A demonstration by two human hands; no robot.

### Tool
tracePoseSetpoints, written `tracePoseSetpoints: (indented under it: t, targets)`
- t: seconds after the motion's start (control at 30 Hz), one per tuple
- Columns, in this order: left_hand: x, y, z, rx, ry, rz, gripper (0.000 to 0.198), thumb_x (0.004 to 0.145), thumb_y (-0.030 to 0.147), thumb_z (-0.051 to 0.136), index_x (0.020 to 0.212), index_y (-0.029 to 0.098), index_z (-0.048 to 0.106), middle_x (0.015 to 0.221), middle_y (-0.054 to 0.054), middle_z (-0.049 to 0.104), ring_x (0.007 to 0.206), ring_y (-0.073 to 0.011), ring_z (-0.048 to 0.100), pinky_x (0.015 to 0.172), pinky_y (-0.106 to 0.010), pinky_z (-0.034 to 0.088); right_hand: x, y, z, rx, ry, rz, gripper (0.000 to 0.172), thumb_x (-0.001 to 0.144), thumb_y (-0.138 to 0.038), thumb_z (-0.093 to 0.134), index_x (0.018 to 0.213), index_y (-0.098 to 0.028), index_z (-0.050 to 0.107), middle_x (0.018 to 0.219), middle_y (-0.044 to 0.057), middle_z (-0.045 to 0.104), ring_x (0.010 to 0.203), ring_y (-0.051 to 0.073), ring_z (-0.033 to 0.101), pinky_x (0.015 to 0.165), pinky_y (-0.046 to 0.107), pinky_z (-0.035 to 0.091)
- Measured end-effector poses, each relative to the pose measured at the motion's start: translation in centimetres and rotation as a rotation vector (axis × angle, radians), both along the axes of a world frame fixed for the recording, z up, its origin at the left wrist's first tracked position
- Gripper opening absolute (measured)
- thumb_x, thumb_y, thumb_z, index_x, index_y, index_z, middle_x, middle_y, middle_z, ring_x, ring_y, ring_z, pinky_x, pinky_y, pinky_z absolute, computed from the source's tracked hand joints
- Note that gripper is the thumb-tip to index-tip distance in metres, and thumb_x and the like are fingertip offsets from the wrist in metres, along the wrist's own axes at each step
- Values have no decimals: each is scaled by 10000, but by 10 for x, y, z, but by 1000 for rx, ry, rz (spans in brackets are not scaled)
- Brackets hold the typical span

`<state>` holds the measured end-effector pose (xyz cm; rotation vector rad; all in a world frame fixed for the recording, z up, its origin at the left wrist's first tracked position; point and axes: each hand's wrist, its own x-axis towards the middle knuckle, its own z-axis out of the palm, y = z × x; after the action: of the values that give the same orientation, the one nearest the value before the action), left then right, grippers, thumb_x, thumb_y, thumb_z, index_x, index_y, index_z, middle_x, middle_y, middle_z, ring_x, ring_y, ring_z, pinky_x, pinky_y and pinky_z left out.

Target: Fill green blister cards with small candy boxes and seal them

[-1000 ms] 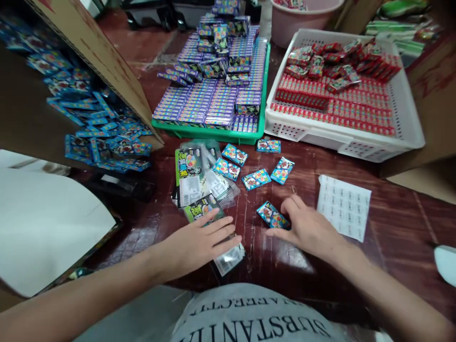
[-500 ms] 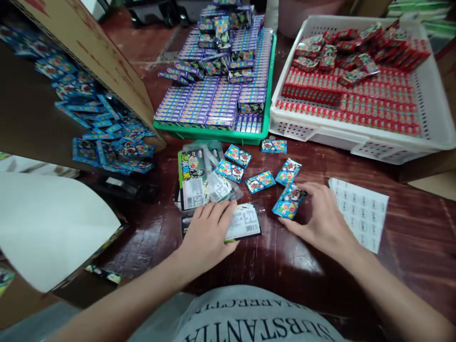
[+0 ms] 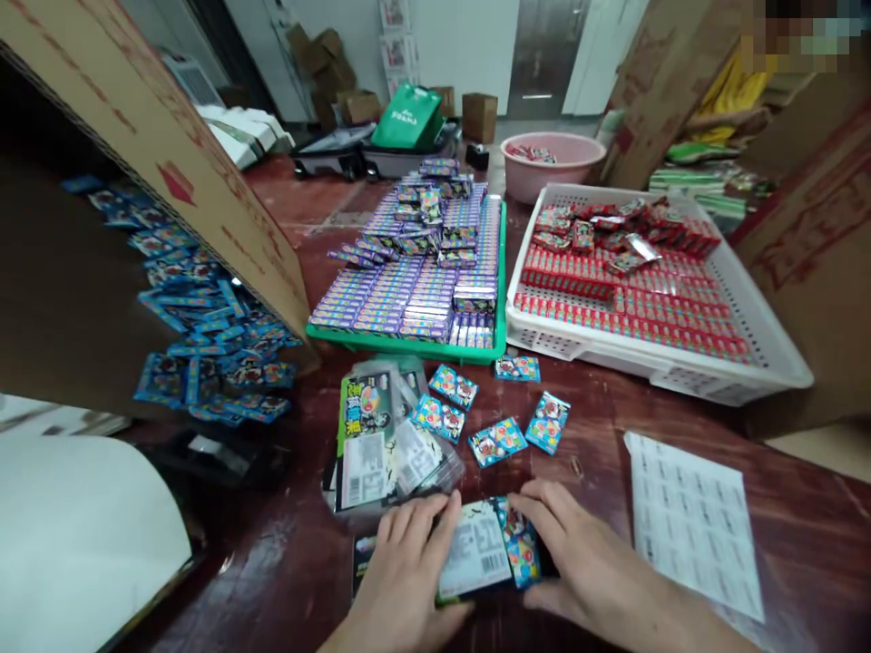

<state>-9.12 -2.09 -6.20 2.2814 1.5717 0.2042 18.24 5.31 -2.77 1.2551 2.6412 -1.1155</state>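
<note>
My left hand [image 3: 412, 567] lies over a flat printed plastic sleeve [image 3: 476, 549] on the table, its fingers across the top and the thumb at the near edge. My right hand [image 3: 585, 553] grips a small blue candy box [image 3: 521, 544] between fingers and thumb. That box is at the right end of the sleeve; whether it is partly inside, I cannot tell. Just beyond my hands lie several loose blue boxes [image 3: 498, 442]. A pile of similar printed sleeves [image 3: 367, 444] lies to their left.
A green tray [image 3: 504, 272] of purple boxes and a white crate [image 3: 782, 363] of red boxes stand behind. At right lies a sticker sheet [image 3: 694, 517]. A cardboard carton [image 3: 224, 172] with blue boxes stands at left. A person in a yellow top [image 3: 731, 86] is at far right.
My right hand has brought the blue box left and nearer, up against the sleeve's right end. My left hand stays on the sleeve. The view has tilted up, showing more of the room.
</note>
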Motion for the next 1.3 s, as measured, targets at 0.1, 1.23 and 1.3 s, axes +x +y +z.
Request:
tracePoseSetpoints:
  t: [0.1,1.23,1.3]
  targets:
    - [-7,-2,-6,46,-34,2,1149,673,355,821,1622,294,177,1445,-114,538,1265,-356,460,1067,-501,362,-12,5,-2,-46,-25,50,953,664,-236,891,1497,-128,441,1520,203,453,1433,377,417,1183,504,410]
    - [12,-5,25,-1,-88,20,853,839,368,736,1580,334,315,1432,-123,442,1252,-350,440,1021,-516,377,30,44,20,-34,194,346,646,819,-522,782,1343,-224,548,1395,127,500,1299,284,514,1089,467,484]
    - [12,-6,24,7,-53,-29,734,870,346,693,1542,360,397,1449,-122,428,1257,-361,427,1015,-535,369,32,42,13,-67,214,390,659,831,-523,772,1378,-237,541,1442,123,481,1324,277,511,1097,454,481]
